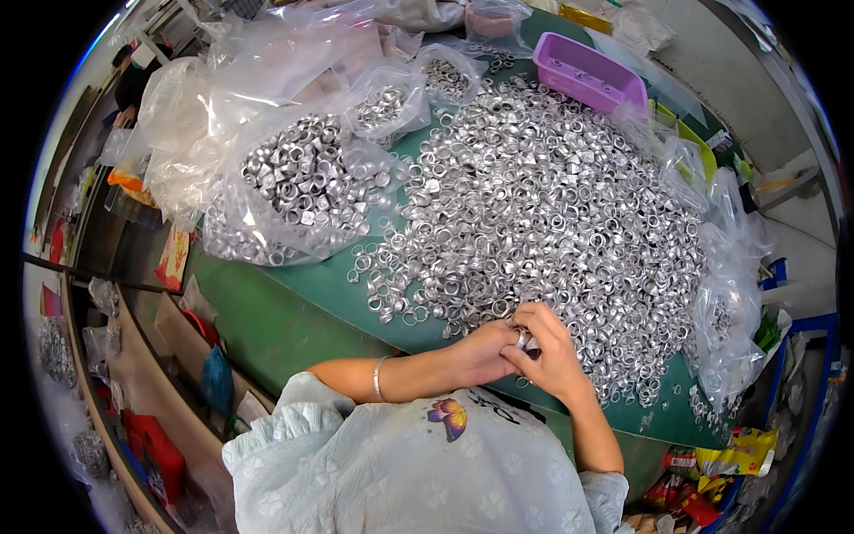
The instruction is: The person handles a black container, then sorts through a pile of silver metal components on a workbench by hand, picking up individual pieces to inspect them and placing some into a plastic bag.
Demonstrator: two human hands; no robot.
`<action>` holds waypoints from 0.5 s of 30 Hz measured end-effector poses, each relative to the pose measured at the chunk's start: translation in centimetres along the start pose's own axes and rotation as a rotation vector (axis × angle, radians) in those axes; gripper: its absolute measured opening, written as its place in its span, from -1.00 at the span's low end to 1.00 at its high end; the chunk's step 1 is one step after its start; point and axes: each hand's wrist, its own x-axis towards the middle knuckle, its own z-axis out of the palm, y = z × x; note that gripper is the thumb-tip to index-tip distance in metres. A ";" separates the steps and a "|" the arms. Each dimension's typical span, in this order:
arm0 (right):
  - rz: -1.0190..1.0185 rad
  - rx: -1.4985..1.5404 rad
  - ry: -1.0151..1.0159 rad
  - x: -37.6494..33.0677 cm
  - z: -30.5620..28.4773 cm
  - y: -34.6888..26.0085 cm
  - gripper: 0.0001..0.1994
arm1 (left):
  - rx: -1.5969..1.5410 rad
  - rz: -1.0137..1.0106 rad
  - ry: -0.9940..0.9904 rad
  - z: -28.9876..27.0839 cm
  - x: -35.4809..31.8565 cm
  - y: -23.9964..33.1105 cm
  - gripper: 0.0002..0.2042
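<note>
My left hand [483,353] and my right hand [549,349] meet at the near edge of a large heap of silver-coloured metal rings [551,214]. Both are closed, fingertips together, around a shiny metal ring [523,338] that shows between them. Whether more than one ring is held there I cannot make out. A thin silver bangle [377,381] circles my left wrist. The loose rings lie spread over a green tabletop [329,294], some right beside my fingers.
Left of the heap lies an open clear plastic bag [267,233] with chunkier rings. Smaller ring bags [382,105] sit behind it. A purple basket [592,71] stands at the far right, near crumpled plastic bags [725,294]. Another person [132,89] is at the far left.
</note>
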 end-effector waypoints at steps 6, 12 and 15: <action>-0.143 -0.189 0.200 -2.5 1.2 1.4 -0.59 | -0.227 -0.027 -0.347 -0.7 -0.6 -0.1 -0.69; -0.115 -0.246 0.084 -2.5 1.9 -1.7 -0.33 | -0.201 0.010 0.014 0.2 -1.7 -1.1 -0.62; -0.073 0.039 0.227 -2.7 3.3 -0.1 -0.47 | -0.132 0.055 -0.034 -2.3 -1.9 -1.3 -0.63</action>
